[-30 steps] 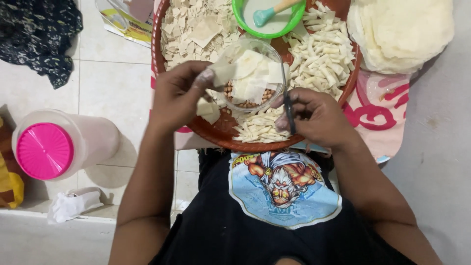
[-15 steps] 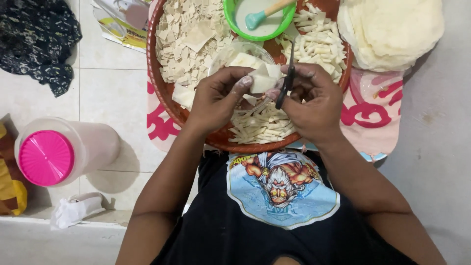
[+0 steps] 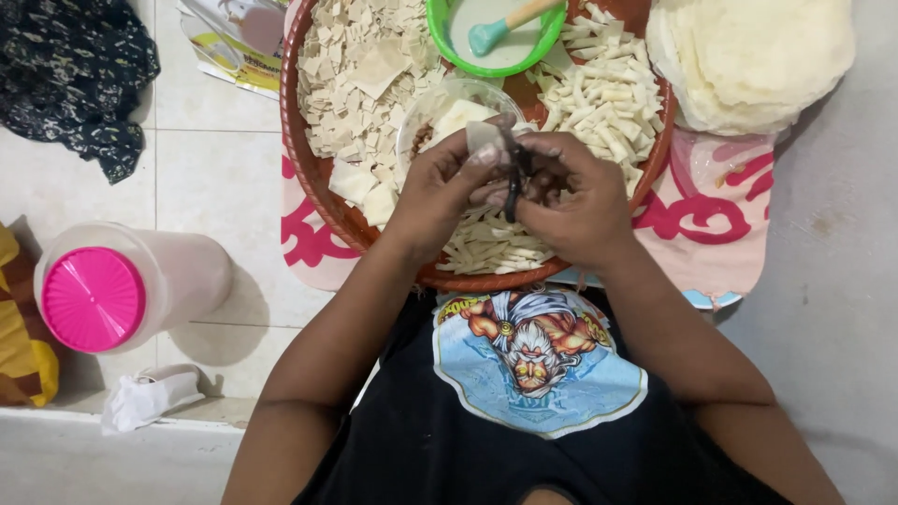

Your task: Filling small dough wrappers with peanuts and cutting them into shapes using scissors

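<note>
My left hand (image 3: pixel 447 187) pinches a small pale square of pastry wrapper (image 3: pixel 484 137) over a big reddish-brown round tray (image 3: pixel 313 164). My right hand (image 3: pixel 569 194) is closed on a thin dark tool (image 3: pixel 512 182), maybe scissors, and meets the left hand at the wrapper. Under the hands a clear plastic bowl (image 3: pixel 426 117) holds more pale sheets. The tray carries a heap of cut wrapper squares (image 3: pixel 360 65) on its left, rolled sticks (image 3: pixel 608 98) on its right and thin strips (image 3: pixel 486 251) at its near edge.
A green bowl (image 3: pixel 440 28) with whitish paste and a teal-tipped spatula (image 3: pixel 500 26) sits on the tray's far side. A stack of round pale wrappers (image 3: pixel 758 56) lies at right on a pink-patterned cloth (image 3: pixel 702 234). A pink-lidded plastic jar (image 3: pixel 103 295) lies at left; dark cloth (image 3: pixel 70 75) far left.
Both hands came together over the clear bowl. The left hand moved right with the wrapper piece and the right hand shifted left with its tool to meet it.
</note>
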